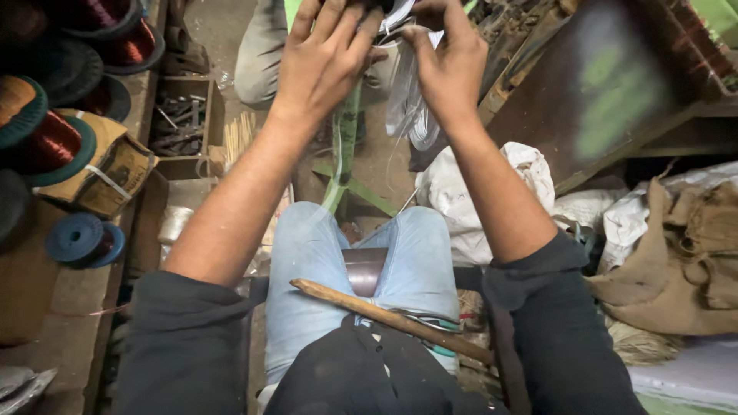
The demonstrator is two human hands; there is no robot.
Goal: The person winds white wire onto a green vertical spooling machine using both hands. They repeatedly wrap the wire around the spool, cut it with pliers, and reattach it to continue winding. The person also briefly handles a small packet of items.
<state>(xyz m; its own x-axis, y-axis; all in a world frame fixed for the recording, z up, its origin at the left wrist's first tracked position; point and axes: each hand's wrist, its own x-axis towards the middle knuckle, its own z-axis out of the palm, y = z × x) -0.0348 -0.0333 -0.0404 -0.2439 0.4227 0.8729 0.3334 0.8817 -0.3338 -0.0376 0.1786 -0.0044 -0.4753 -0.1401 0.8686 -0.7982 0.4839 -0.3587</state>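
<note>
Both hands are raised at the top of the head view, close together above the knees. The left hand [327, 58] is seen from the back, its fingers stretched upward and bent over something dark at the frame's edge; what that is cannot be told, and whether the hand is closed on it cannot be told either. The right hand [446, 65] is curled, with thumb and fingers pinched on a bundle of thin white strips [407, 104]. The bundle is held at its upper end between the two hands and hangs nearly straight down, its long axis close to vertical, its loose lower ends pointing toward the floor just right of a green metal stand [346, 154].

A wooden stick [384, 315] is laid across the lap on the blue jeans [307, 261], its long axis slanted from the left thigh down toward the right hip, the thicker end to the left.

On the shelf [69, 307] at the left, spools of copper wire [50, 142] and a blue spool [81, 238] are stacked, beside a wooden tray of tools [181, 127]. White sacks [469, 192] and brown burlap [676, 269] are heaped at the right. Another person's leg [257, 54] is seen at the top.
</note>
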